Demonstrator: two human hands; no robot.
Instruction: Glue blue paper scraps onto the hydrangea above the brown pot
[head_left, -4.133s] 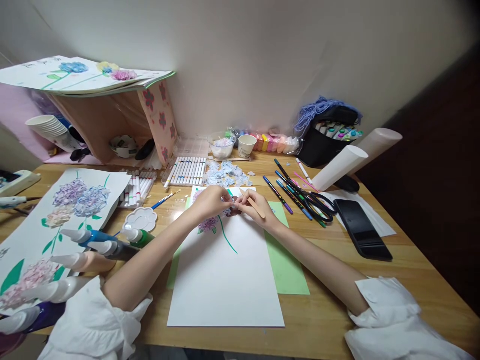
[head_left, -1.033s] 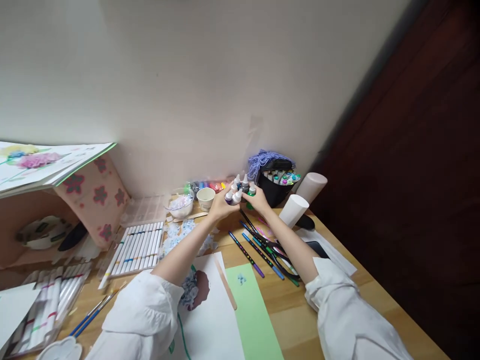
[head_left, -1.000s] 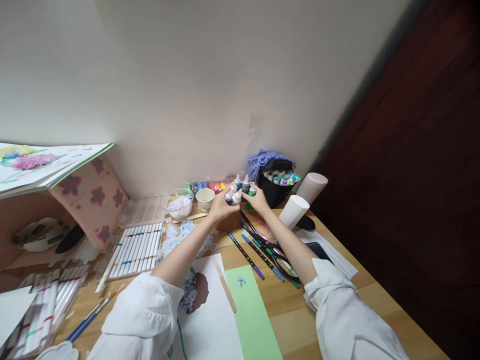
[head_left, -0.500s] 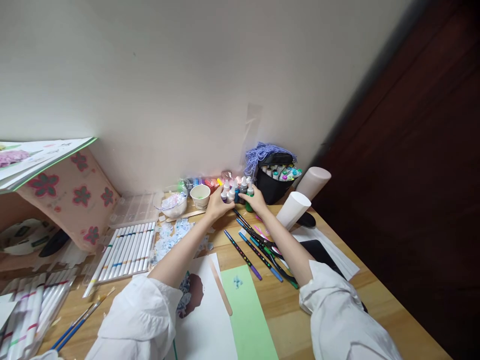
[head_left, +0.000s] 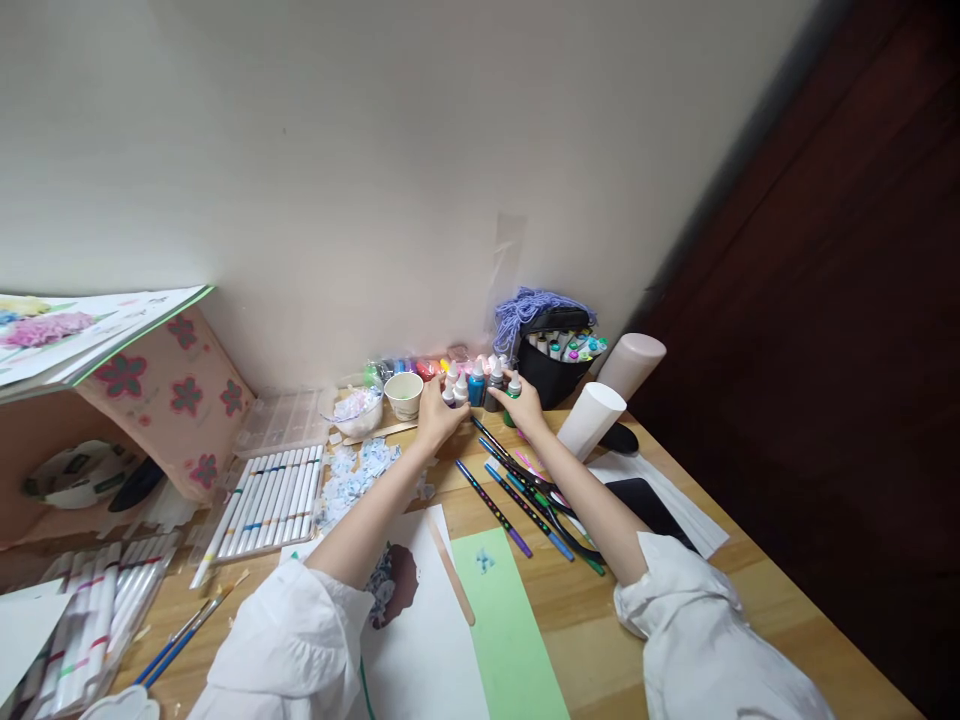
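Observation:
Both my arms reach to the far side of the wooden table. My left hand (head_left: 436, 412) and my right hand (head_left: 523, 407) curl around a cluster of small paint bottles (head_left: 477, 384) with white nozzle caps, standing upright near the wall. The left hand grips the purple and pale bottles; the right hand grips the green one. A blue and a dark bottle stand between them. A black marker case (head_left: 556, 361) sits just right of the bottles, a paper cup (head_left: 403, 394) just left.
Coloured pens and scissors (head_left: 529, 490) lie under my right forearm. A tray of white markers (head_left: 268, 490), paper scraps (head_left: 352, 474), a wooden stick (head_left: 451, 556), white paper with a flower (head_left: 420, 630), green paper (head_left: 510, 630), paper rolls (head_left: 600, 410) and a phone (head_left: 651, 502) surround them.
Four seconds ago my hands worked on the flower on the white paper. Since then they carried the bottles to the back of the table and lowered them beside the marker case.

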